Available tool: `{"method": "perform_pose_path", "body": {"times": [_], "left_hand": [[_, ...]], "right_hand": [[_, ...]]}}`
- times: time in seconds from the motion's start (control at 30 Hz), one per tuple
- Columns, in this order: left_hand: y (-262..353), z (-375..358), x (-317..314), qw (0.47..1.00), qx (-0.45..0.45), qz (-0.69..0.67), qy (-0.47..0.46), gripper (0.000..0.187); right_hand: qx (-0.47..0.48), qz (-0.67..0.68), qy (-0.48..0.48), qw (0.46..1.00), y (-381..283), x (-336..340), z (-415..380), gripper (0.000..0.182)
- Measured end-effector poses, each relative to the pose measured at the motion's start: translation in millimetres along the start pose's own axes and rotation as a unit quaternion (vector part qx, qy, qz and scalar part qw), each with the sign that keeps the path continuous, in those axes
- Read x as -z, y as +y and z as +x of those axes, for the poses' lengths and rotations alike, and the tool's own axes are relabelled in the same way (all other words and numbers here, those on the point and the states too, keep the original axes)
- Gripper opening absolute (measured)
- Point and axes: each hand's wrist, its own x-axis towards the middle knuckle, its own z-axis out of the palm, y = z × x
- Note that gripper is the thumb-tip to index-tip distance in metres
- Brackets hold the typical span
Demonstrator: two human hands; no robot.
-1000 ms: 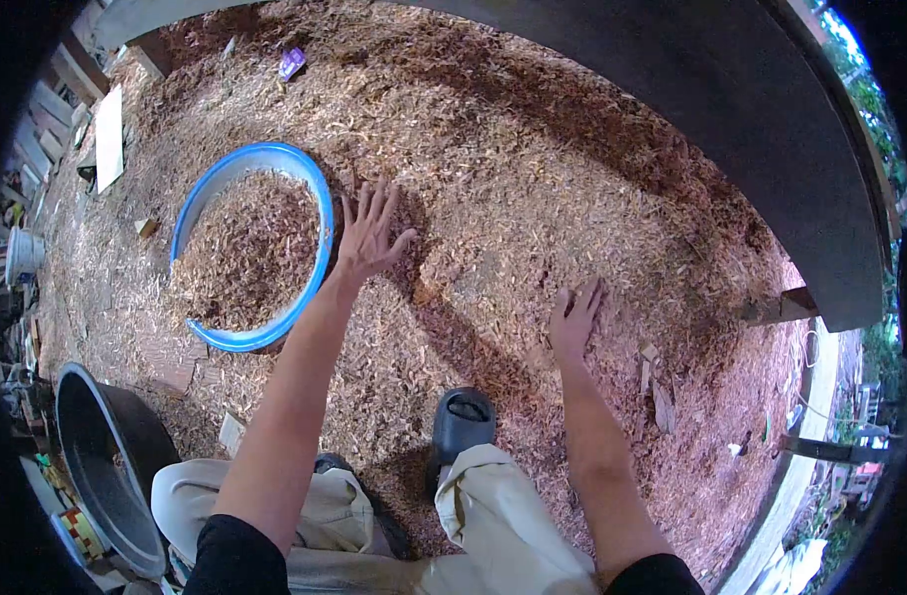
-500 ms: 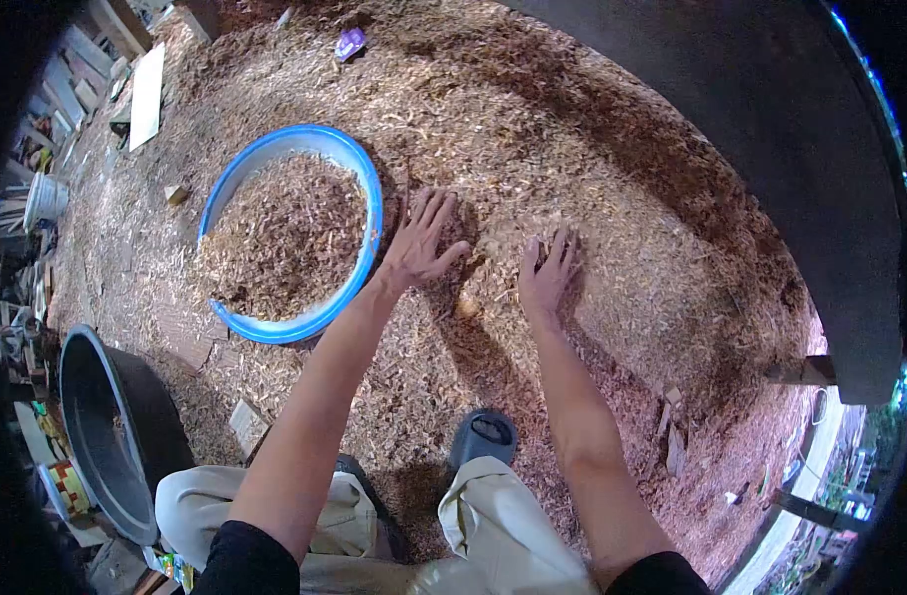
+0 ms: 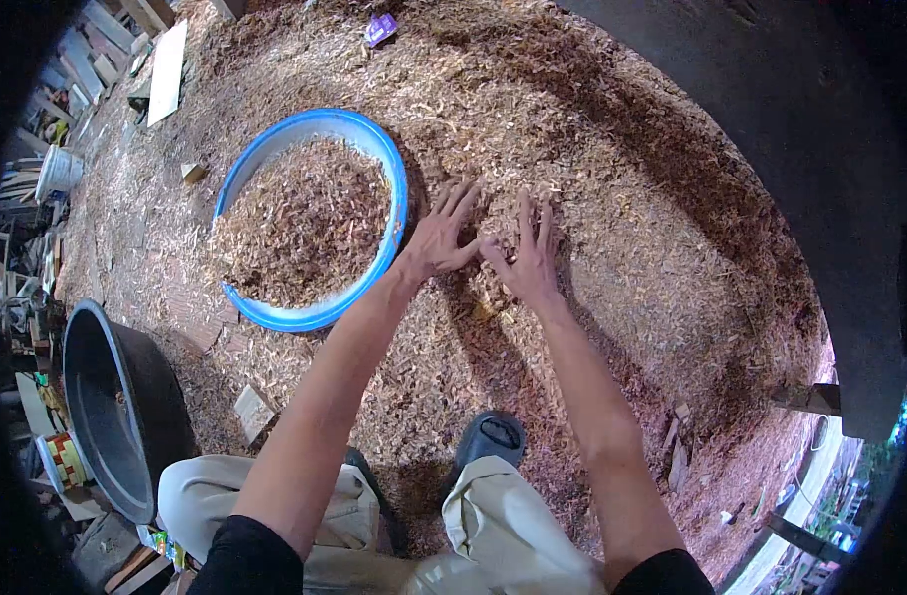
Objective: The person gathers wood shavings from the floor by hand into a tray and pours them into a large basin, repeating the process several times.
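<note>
My left hand [image 3: 442, 238] lies over the wood shavings [image 3: 632, 268] that cover the ground, fingers spread, just right of a blue-rimmed basin [image 3: 402, 188]. My right hand [image 3: 529, 260] is beside it with fingers stretched out and apart, its thumb close to the left thumb. Both sets of fingertips reach into the loose shavings, and neither hand is wrapped round anything. A high heap of shavings [image 3: 310, 223] fills the basin and spills over its left rim.
A large black tub [image 3: 156, 397] stands at lower left, near a white bucket [image 3: 61, 171] and stacked scrap wood. Small wood blocks [image 3: 192, 173] and a purple wrapper [image 3: 380, 30] lie on the shavings. A dark surface [image 3: 771, 129] overhangs the upper right.
My right hand has moved left toward my left hand, bringing the thumbs close together. The view has shifted slightly, and the basin appears a little further right and higher.
</note>
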Motion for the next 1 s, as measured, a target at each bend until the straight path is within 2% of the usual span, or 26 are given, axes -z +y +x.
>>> {"method": "perform_pose_path", "body": {"times": [0.07,0.1,0.13,0.17,0.2,0.23,0.27,0.3,0.33,0.4,0.43,0.47,0.5,0.53,0.6,0.63,0.67,0.77,0.83,0.93,1.0], "left_hand": [[-2.5,1.1,6.2,1.0,-0.005,0.014,-0.024,0.097],[-7.4,1.9,7.8,0.999,-0.039,0.024,-0.014,0.098],[-9.9,2.7,7.2,0.997,-0.076,0.033,-0.005,0.099],[-11.1,3.1,5.4,0.996,-0.08,0.045,-0.023,0.107],[-3.6,2.3,9.2,0.995,-0.08,0.044,-0.025,0.107],[4.0,0.2,10.8,0.988,-0.089,0.12,-0.045,0.113],[11.9,-1.1,11.7,0.974,-0.098,0.196,-0.065,0.119],[17.3,-1.4,8.5,0.978,-0.115,0.168,-0.053,0.129],[23.3,0.3,4.2,0.978,-0.115,0.167,-0.054,0.129],[38.5,7.4,-4.4,0.953,-0.117,0.239,-0.146,0.136],[42.9,11.4,-6.2,0.958,-0.113,0.219,-0.143,0.141],[43.2,14.6,-6.9,0.959,-0.113,0.218,-0.144,0.141],[40.7,18.6,-9.2,0.96,-0.098,0.231,-0.124,0.141],[36.4,23.1,-12.0,0.96,-0.084,0.245,-0.104,0.141],[28.7,32.2,-12.9,0.956,-0.062,0.271,-0.092,0.14],[25.2,35.7,-11.0,0.956,-0.033,0.276,-0.093,0.141],[21.3,39.9,-8.8,0.955,-0.003,0.281,-0.094,0.141],[5.5,52.6,-6.3,0.957,-0.005,0.273,-0.101,0.142],[-5.1,59.6,-3.4,0.968,-0.016,0.239,-0.074,0.142],[-15.8,74.3,-4.8,0.958,-0.011,0.267,-0.104,0.14],[-20.0,73.1,-6.7,0.969,-0.021,0.23,-0.087,0.139]], "right_hand": [[0.055,-0.06,-0.058,0.995,0.8,10.2,-5.7,0.122],[0.06,-0.084,-0.077,0.992,0.3,12.4,-3.2,0.135],[0.058,-0.084,-0.077,0.992,1.2,14.1,0.2,0.135],[0.071,-0.102,-0.088,0.988,1.7,16.0,4.2,0.137],[0.085,-0.12,-0.099,0.984,1.7,18.2,7.4,0.138],[0.058,-0.138,-0.123,0.981,-5.0,21.4,9.9,0.141],[0.056,-0.138,-0.124,0.981,-4.3,23.5,11.3,0.141],[0.042,-0.184,-0.142,0.972,-0.5,25.5,12.4,0.142],[0.028,-0.229,-0.16,0.96,3.8,27.8,12.5,0.142],[0.031,-0.207,-0.151,0.966,15.1,27.9,11.8,0.14],[0.053,-0.198,-0.142,0.969,19.4,24.2,13.3,0.138],[0.074,-0.189,-0.132,0.97,23.9,20.7,15.0,0.136],[0.033,-0.197,-0.168,0.965,5.5,27.0,20.4,0.13],[0.032,-0.197,-0.169,0.965,6.7,20.6,24.8,0.13],[0.067,-0.213,-0.116,0.968,10.9,10.3,37.6,0.134],[0.079,-0.146,-0.096,0.981,14.1,9.0,43.0,0.136],[0.078,-0.146,-0.097,0.981,17.1,7.5,45.8,0.136],[-0.017,-0.161,-0.138,0.977,10.1,7.1,57.1,0.136],[-0.03,-0.159,-0.133,0.978,10.7,1.8,67.8,0.135],[-0.039,-0.19,-0.124,0.973,15.6,-6.1,76.6,0.133],[-0.023,-0.198,-0.133,0.971,18.3,-5.4,78.4,0.133]]}}
